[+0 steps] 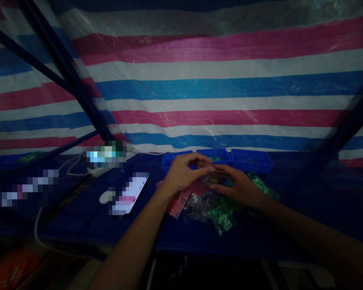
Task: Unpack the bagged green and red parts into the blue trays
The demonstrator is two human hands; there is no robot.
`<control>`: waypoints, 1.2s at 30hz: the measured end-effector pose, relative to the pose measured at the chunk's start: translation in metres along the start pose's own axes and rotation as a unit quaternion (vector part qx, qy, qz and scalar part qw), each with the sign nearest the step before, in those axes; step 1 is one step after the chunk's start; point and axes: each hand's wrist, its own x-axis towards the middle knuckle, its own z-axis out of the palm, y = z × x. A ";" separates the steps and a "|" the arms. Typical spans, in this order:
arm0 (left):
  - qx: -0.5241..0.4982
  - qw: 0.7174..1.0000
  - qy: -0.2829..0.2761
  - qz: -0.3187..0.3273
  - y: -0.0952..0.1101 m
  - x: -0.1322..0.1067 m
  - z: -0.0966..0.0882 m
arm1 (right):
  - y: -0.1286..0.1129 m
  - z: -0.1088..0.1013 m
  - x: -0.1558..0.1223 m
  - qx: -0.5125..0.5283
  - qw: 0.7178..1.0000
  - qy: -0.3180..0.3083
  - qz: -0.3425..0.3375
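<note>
Fingertips of the left hand (pixel 181 174) and right hand (pixel 238 187) meet above a heap of pink, clear and green bags (pixel 199 204) near the table's (pixel 290 225) far edge, just before three blue trays (pixel 249 159); whether they pinch anything cannot be told.

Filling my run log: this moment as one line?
hands: left hand and right hand fingertips together above small plastic bags | behind: blue trays | held item: unclear

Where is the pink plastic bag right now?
Head view, centre: the pink plastic bag lies on the blue table below the left hand, left of the clear bags.
</note>
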 end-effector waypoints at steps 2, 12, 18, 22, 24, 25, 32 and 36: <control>-0.009 1.000 -0.006 0.005 -0.001 0.002 0.011 | 0.001 0.000 0.000 0.012 1.000 0.006 0.020; 0.002 0.999 0.031 0.027 -0.019 0.001 0.019 | 0.007 -0.009 0.007 0.163 0.977 0.104 0.094; -0.054 0.998 0.030 -0.008 -0.032 -0.001 0.013 | 0.014 -0.011 0.010 0.196 0.965 0.125 0.120; -0.032 0.995 0.097 -0.002 -0.031 0.003 0.012 | 0.023 -0.010 0.012 0.185 0.967 0.138 0.109; -0.017 0.993 0.115 0.003 -0.030 0.004 0.013 | 0.026 -0.009 0.013 0.175 0.969 0.149 0.096; -0.014 0.993 0.118 0.005 -0.030 0.005 0.013 | 0.027 -0.009 0.013 0.170 0.970 0.149 0.090; 0.027 0.997 0.075 0.008 -0.033 0.007 0.023 | 0.027 -0.007 0.013 0.135 0.979 0.135 0.073; 0.073 0.995 0.062 0.023 -0.039 0.011 0.025 | 0.032 -0.011 0.013 0.059 0.984 0.150 0.079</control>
